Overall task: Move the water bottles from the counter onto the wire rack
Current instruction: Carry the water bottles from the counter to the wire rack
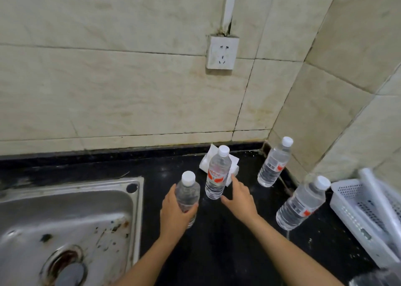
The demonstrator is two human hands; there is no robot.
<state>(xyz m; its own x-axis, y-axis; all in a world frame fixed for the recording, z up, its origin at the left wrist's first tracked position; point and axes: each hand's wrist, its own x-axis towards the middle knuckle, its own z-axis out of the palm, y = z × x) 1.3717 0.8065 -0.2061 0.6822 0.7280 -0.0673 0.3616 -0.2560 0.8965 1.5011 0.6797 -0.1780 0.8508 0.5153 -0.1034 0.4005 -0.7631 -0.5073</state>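
Note:
Several clear water bottles with white caps stand upright on the black counter (227, 231). My left hand (173, 214) grips the nearest bottle (188, 193) around its lower half, just right of the sink. My right hand (239, 196) is spread open beside the red-labelled bottle (217, 174), its fingers close to the bottle's right side and base; contact is unclear. A third bottle (274, 163) stands in the back corner by the wall. A fourth bottle (302, 203) stands farther right, near the basket. No wire rack is in view.
A steel sink (65, 220) fills the lower left. White folded paper (233, 166) lies behind the red-labelled bottle. A white perforated plastic basket (355, 212) sits at the right edge. A wall socket (221, 52) is mounted on the tiled wall above.

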